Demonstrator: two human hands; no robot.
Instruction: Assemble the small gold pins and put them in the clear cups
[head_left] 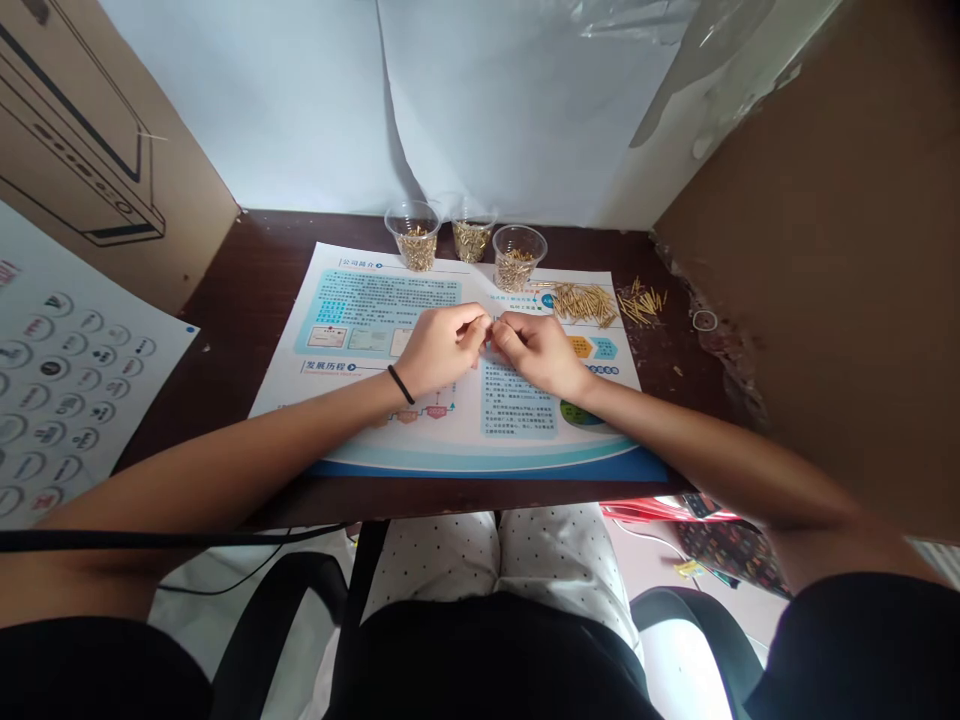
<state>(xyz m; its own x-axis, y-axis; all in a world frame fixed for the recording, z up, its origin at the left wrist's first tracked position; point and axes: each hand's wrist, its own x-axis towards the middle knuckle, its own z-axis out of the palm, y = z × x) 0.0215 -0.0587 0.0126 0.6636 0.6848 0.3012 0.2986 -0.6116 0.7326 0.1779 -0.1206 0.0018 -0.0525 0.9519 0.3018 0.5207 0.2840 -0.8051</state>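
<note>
One sheet of round printed labels (75,380) lies well left of my fingers, overlapping the corner of the dark wooden table (240,270). My left hand (441,350), a black band (401,384) on its wrist, comes in from that side. Its fingertips (480,320) curl toward my right hand (538,355), and both sets press together in a tight pinch above the middle of the printed brochure sheet (360,310). Anything between them is hidden, so I can't tell what they pinch or how its long axis runs.

Beyond my fingers stand three clear plastic cups (472,235) holding brass pins (416,250). Nearer my right hand, up and to the right of my fingers, loose brass pins (583,304) lie in a slanting bundle on the sheet, with a looser heap (641,303) just past its right edge. Further right, a small white ring (704,320) rests by a cardboard wall (810,230). Printed paper runs from under my hands toward the table's near edge.
</note>
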